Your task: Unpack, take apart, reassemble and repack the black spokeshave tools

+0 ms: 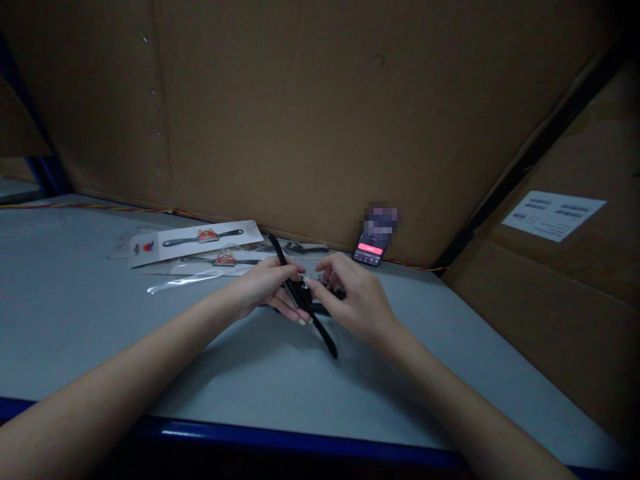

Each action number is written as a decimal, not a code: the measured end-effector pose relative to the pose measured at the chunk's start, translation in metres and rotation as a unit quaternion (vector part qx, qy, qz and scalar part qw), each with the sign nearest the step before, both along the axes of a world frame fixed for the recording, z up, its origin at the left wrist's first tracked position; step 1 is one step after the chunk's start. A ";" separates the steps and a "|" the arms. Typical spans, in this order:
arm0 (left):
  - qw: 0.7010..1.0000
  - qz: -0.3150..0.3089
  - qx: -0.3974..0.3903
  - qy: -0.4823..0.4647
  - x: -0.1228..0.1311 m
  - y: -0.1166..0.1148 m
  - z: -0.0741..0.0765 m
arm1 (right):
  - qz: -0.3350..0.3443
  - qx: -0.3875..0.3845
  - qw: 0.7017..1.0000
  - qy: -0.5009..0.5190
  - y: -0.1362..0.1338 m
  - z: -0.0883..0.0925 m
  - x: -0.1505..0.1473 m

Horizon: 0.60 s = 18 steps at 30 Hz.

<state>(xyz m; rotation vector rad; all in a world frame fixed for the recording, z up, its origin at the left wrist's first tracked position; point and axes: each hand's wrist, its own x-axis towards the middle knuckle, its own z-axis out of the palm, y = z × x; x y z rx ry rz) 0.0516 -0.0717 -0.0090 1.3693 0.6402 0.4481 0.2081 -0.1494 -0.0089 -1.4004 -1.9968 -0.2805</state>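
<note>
My left hand (pixel 273 285) is closed around the middle of a black spokeshave (pixel 291 291), which slants from upper left to lower right above the table. My right hand (pixel 359 293) is bent close to its right side, thumb and forefinger pinched at a small shiny metal part (pixel 305 285). Exactly what that part is, the dim light does not let me tell. Partly behind my hands lies another black handle (pixel 320 309). A printed card (pixel 150 248) picturing a red-bodied spokeshave lies beyond my left hand, beside a second packaged spokeshave (pixel 225 260).
Clear plastic wrapping (pixel 175 283) lies by the cards. Behind the hands rests another dark tool (pixel 305 248). A phone (pixel 371 250) with a lit screen leans against the cardboard wall (pixel 280 133). On the right stands a labelled carton (pixel 555 287). The table (pixel 240 393) has a blue front edge.
</note>
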 end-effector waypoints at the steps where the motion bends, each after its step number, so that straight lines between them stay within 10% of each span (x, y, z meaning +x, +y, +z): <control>1: 1.000 0.010 0.001 0.000 0.000 0.000 0.000 | -0.020 -0.026 0.999 0.001 0.000 0.000 0.000; 18: 1.000 0.012 0.008 0.008 0.001 -0.002 -0.001 | 0.058 0.040 0.964 -0.256 0.005 -0.001 0.003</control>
